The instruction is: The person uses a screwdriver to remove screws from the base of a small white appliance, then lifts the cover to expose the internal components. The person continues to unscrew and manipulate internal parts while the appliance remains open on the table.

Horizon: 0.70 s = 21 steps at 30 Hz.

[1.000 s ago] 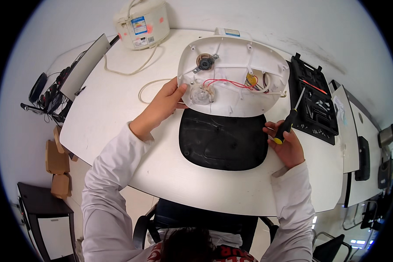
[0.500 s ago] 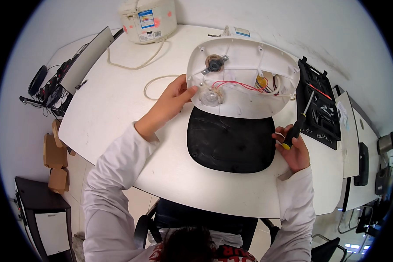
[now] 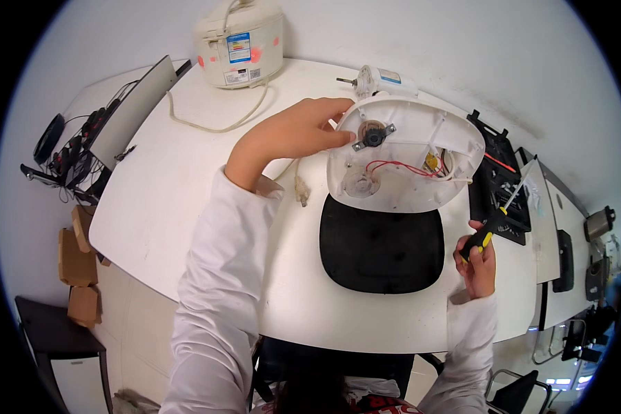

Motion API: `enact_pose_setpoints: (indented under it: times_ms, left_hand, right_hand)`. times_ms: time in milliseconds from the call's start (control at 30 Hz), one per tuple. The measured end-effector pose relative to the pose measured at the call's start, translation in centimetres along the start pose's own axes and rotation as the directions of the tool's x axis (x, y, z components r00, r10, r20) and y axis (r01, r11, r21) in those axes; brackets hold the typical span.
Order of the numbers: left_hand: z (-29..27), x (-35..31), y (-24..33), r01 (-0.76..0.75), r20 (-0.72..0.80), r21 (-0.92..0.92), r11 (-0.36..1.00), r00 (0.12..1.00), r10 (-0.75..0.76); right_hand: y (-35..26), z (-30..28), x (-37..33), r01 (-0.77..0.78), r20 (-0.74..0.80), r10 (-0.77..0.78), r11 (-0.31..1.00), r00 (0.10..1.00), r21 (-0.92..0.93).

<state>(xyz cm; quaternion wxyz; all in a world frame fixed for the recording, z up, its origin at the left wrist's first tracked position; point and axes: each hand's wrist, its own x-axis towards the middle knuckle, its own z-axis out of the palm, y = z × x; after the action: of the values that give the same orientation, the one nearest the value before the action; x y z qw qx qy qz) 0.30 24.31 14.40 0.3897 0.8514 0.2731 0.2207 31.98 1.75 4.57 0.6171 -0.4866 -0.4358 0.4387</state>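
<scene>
A white plastic fan housing (image 3: 407,190) is tilted up, its hollow inside facing me. Inside are a dark round part (image 3: 374,137) on a metal strap, red wires (image 3: 400,165) and a clear round part (image 3: 362,183). My left hand (image 3: 297,131) grips the housing's upper left rim, thumb inside, other fingers partly hidden behind. Below the housing a black rounded plate (image 3: 383,245) lies on the table. To its right, my right hand (image 3: 477,265) is closed around the handle of a black and yellow screwdriver (image 3: 484,236), blade pointing up and away to the right.
Behind the housing is a white motor part (image 3: 386,81) with a metal shaft. A rice cooker (image 3: 245,52) stands at the back left, its cord on the white table (image 3: 165,228). A plug (image 3: 301,192) lies left of the housing. The black tool case (image 3: 500,190) is open at right.
My left hand has slid from the housing's left side to its upper left rim. The housing and plate now appear lower and further right. The screwdriver has swung to lean right.
</scene>
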Motion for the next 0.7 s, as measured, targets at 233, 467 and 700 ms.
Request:
enact_pose_setpoints:
  times_ms: [233,467,700]
  left_hand:
    - [0.4,0.9,0.3,-0.017,-0.047,0.184,0.983,0.999,0.026]
    - [0.6,0.8,0.4,-0.042,-0.071,0.114,0.993,0.996,0.051]
    - [3.7,2.8,0.2,-0.143,-0.367,-0.021,0.99,0.922,0.125]
  right_hand:
    - [-1.1,5.3,-6.8,0.104,-0.462,-0.342,0.879,0.818,-0.466]
    - [-3.5,9.4,-8.7,0.107,-0.399,-0.599,0.635,0.694,-0.765]
    - [-5.1,13.5,-8.5,0.101,-0.21,-0.63,0.42,0.748,-0.902]
